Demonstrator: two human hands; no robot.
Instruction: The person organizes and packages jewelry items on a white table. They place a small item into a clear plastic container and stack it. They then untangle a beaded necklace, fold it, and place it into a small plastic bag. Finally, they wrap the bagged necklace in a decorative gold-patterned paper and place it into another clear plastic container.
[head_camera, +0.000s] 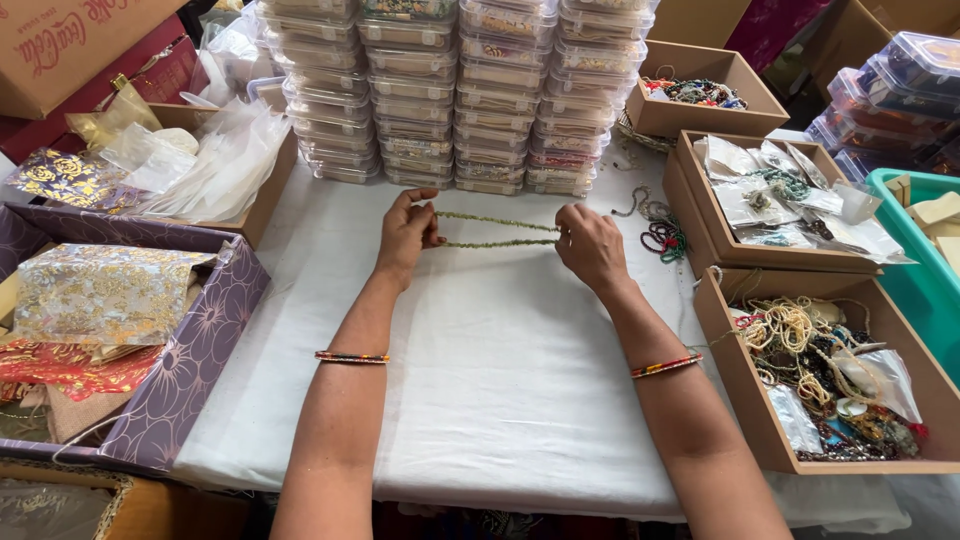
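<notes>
Both hands meet in the upper middle of the frame, over the white cloth (500, 360), and between them runs a green bead strand (497, 229) stretched as two near-parallel lines, one above the other. The left hand (405, 232) is closed around its end, thumb and fingertips pinched together on the loop; the right hand (590, 245) is closed likewise, fingers curled in on the other end. The strand hangs clear of the cloth, just in front of the stacked clear boxes (455, 90) that fill the top centre. To do this stretching well, I judge the pull should stay even on both ends, firm enough to keep the two lines straight and apart, never so hard that the thread strains. Keeping the hands level with each other would stop the beads from sliding to one side, and holding the pinch close to the ends leaves the whole run open to view, so any gap or twist shows. The loose beads (662, 232) lying just right of the right hand, at centre right of the frame, sit near enough to snag; keeping the strand lifted and a little away from them seems wise. Open cardboard trays (745, 400) of mixed jewellery line the right edge, and a purple box (190, 350) with gold-patterned pouches sits at left, both well apart from the hands. Each wrist carries a thin coloured bangle (351, 357).
</notes>
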